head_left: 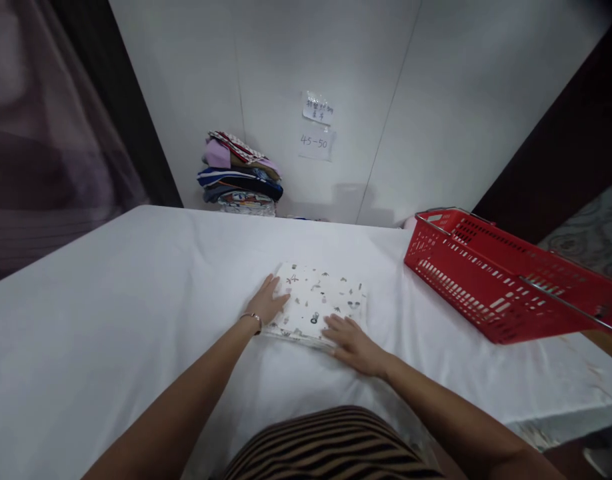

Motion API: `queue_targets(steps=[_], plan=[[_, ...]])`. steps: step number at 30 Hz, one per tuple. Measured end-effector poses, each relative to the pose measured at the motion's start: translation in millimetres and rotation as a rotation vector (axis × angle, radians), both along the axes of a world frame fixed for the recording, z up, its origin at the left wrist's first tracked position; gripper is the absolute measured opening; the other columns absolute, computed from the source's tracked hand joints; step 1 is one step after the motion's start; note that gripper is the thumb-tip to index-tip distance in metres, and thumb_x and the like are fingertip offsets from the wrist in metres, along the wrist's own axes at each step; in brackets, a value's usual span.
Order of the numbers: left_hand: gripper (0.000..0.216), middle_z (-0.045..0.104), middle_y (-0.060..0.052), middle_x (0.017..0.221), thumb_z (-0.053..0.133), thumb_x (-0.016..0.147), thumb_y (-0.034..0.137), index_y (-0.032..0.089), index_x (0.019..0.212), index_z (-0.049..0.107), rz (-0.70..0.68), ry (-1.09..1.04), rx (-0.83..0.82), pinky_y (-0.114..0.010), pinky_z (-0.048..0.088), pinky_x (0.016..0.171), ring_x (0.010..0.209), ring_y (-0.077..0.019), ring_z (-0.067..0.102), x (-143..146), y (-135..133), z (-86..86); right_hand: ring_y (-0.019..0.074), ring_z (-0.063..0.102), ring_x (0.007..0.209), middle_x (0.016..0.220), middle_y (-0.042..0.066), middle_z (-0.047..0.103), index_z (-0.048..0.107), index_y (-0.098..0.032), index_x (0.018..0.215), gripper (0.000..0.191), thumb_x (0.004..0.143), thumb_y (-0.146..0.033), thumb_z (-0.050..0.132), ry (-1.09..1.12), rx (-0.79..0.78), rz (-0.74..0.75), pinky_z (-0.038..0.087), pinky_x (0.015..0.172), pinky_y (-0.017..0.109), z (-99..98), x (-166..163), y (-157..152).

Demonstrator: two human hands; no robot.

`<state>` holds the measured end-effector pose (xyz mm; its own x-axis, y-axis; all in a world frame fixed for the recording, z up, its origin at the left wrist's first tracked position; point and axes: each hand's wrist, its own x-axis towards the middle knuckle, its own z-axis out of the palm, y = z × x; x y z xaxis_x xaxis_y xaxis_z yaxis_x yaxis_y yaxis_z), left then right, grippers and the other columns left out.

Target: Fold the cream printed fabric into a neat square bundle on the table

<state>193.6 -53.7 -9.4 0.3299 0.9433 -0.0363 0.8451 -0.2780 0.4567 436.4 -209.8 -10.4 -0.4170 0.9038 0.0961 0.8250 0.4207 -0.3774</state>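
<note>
A folded white cloth (313, 293) printed with small motifs lies flat on the white-covered table (136, 320), right in front of me. On its left edge rests my left hand (267, 301), palm down with the fingers stretched out and the thumb apart; a bracelet circles that wrist. My right hand (353, 343) lies flat over the near right corner of the cloth, its fingers spread and slightly blurred. Neither hand grips the fabric. The cloth's layers show along its near edge.
A red plastic basket (466, 273) with metal handles stands on the table's right side. Beyond the far edge rises a stack of folded clothes (241, 173) against the white wall (296, 53). Two paper labels (316, 127) hang there. A pinkish curtain (61, 147) is at the left.
</note>
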Motion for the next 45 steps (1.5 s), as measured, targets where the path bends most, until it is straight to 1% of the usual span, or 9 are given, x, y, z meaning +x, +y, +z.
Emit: queue_targets(steps=[4,7,10,14,22,28,33,38,45], plan=[[0.067,0.043,-0.013,0.136,0.046,0.078,0.047,0.014,0.135,0.033,0.183,-0.005,-0.119,-0.032,0.037,0.096,0.121,-0.025,0.045,-12.2,-5.4,7.5,0.0237,0.032,0.13,0.137,0.009,0.042,0.058,-0.019,0.119,0.041,0.087,-0.042,0.045,0.124,0.048,-0.213,0.026,0.107,0.042,16.4,33.9,49.0],[0.066,0.057,-0.015,0.121,0.05,0.073,0.054,0.014,0.126,0.043,0.247,0.03,-0.222,-0.034,0.044,0.082,0.106,-0.0286,0.056,-16.9,-5.7,12.9,0.0246,0.035,0.128,0.139,0.009,0.039,0.05,-0.02,0.127,0.048,0.084,-0.04,0.05,0.084,-0.152,-0.445,0.03,0.104,0.039,26.0,54.8,94.9],[0.063,0.063,-0.016,0.109,0.053,0.068,0.06,0.014,0.111,0.054,0.234,0.063,-0.315,-0.032,0.046,0.069,0.093,-0.0289,0.061,-18.0,-2.9,15.8,0.0251,0.046,0.119,0.131,0.01,0.049,0.045,-0.019,0.131,0.059,0.077,-0.039,0.06,0.056,-0.371,-0.475,0.036,0.099,0.036,31.2,66.5,133.2],[0.058,0.064,-0.016,0.105,0.056,0.064,0.059,0.013,0.099,0.06,0.165,0.114,-0.315,-0.031,0.046,0.068,0.091,-0.0288,0.062,-18.5,2.7,14.5,0.0287,0.058,0.103,0.116,0.012,0.061,0.062,-0.017,0.113,0.059,0.059,-0.038,0.075,0.038,-0.514,-0.451,0.044,0.09,0.034,34.2,74.3,162.9],[0.055,0.065,-0.012,0.104,0.061,0.061,0.056,0.017,0.099,0.061,0.057,0.238,-0.129,-0.031,0.045,0.072,0.094,-0.0281,0.059,-18.5,75.2,32.7,0.0238,0.065,0.081,0.096,0.01,0.069,0.065,-0.014,0.092,0.047,0.053,-0.037,0.078,0.439,-0.918,-0.459,0.052,0.067,0.029,33.2,81.4,149.7],[0.061,0.057,-0.011,0.121,0.066,0.06,0.05,0.016,0.111,0.057,0.08,0.11,-0.153,-0.032,0.044,0.082,0.106,-0.0293,0.054,-6.4,115.5,22.5,0.0207,0.064,0.083,0.098,0.01,0.068,0.064,-0.014,0.094,0.049,0.058,-0.045,0.076,0.555,-0.865,-0.513,0.051,0.067,0.026,17.5,73.5,120.8],[0.069,0.053,-0.011,0.126,0.056,0.07,0.057,0.016,0.125,0.046,0.238,-0.117,-0.207,-0.03,0.043,0.085,0.109,-0.0252,0.053,-20.0,102.3,4.0,0.0206,0.062,0.086,0.1,0.011,0.067,0.064,-0.013,0.093,0.053,0.06,-0.054,0.073,0.436,-0.833,-0.511,0.05,0.066,0.025,17.9,76.6,123.5],[0.066,0.052,-0.013,0.125,0.054,0.075,0.053,0.015,0.127,0.04,0.494,-0.357,-0.29,-0.028,0.049,0.074,0.106,-0.0244,0.055,-40.5,69.1,9.3,0.0216,0.062,0.089,0.106,0.013,0.065,0.063,-0.014,0.097,0.053,0.068,-0.059,0.063,0.492,-0.837,-0.533,0.05,0.068,0.026,22.8,68.4,142.5],[0.042,0.063,-0.012,0.102,0.052,0.08,0.039,0.012,0.113,0.048,0.626,-0.616,-0.483,-0.023,0.051,0.052,0.063,-0.0134,0.064,-36.7,9.3,4.7,0.0218,0.063,0.089,0.11,0.014,0.064,0.059,-0.013,0.109,0.06,0.075,-0.063,0.052,0.475,-0.758,-0.555,0.05,0.068,0.028,21.0,46.3,150.9]])
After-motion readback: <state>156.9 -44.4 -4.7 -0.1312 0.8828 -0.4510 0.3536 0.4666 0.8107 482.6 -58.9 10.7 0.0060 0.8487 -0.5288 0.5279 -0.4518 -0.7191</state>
